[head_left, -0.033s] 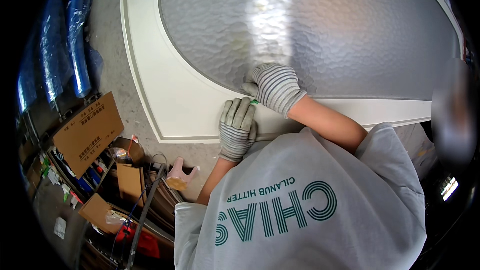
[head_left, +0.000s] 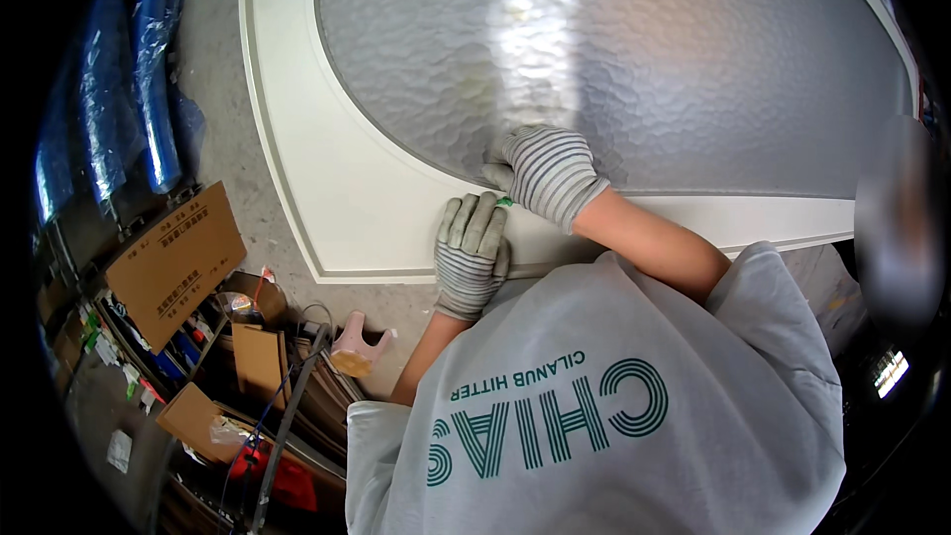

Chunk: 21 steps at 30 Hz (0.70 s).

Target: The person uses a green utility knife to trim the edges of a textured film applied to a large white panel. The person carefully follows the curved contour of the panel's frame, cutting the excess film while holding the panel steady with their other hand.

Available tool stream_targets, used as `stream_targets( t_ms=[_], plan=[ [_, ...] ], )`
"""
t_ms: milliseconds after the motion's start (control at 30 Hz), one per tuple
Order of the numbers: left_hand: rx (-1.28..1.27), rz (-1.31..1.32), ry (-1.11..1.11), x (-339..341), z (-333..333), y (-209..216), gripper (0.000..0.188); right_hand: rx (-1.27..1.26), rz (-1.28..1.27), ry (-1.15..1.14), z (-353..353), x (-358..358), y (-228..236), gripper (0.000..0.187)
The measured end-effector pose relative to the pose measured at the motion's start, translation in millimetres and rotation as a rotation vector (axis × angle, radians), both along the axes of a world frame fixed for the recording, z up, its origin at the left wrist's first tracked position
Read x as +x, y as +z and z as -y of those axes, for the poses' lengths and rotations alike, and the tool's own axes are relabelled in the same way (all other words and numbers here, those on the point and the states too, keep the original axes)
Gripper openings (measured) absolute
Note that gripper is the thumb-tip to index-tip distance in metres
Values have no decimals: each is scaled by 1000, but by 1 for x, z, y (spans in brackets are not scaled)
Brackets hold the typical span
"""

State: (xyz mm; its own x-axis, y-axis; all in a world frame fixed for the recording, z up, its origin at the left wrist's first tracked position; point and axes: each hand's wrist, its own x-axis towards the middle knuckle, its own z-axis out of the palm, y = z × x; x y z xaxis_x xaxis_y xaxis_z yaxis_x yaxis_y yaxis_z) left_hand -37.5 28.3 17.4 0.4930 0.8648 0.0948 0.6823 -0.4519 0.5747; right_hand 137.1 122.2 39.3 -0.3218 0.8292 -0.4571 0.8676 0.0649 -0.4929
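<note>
A large white frame (head_left: 327,178) surrounds a rippled grey glass pane (head_left: 674,69) with a curved left edge. My left hand (head_left: 470,260), in a striped grey-palmed glove, rests flat on the frame's near border with its fingers stretched out. Just beyond and to the right, my right hand (head_left: 550,174), in a matching glove, bends over the pane's near edge with its fingers curled down. Whatever its fingertips hold, if anything, is hidden beneath the hand. A small green bit (head_left: 504,201) shows between the two hands.
Blue film-wrapped rolls (head_left: 154,69) stand at the far left. Nearer are a cardboard sheet (head_left: 176,263), a cart with a metal rail (head_left: 287,426) and a pink stool (head_left: 359,347). A blurred pale object (head_left: 897,228) stands at the right.
</note>
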Motion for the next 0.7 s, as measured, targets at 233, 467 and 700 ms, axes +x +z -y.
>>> stream_targets(
  t_ms=[233,467,700],
  plan=[
    [-39,-5,-12,-1,0,3,40,-127,58,1,-7,-1,10,44],
    [-38,3,-10,0,-2,4,37,-162,57,29,-10,-1,10,43],
    [64,56,152,-1,3,-2,52,-131,-12,4,-7,1,6,39]
  ],
)
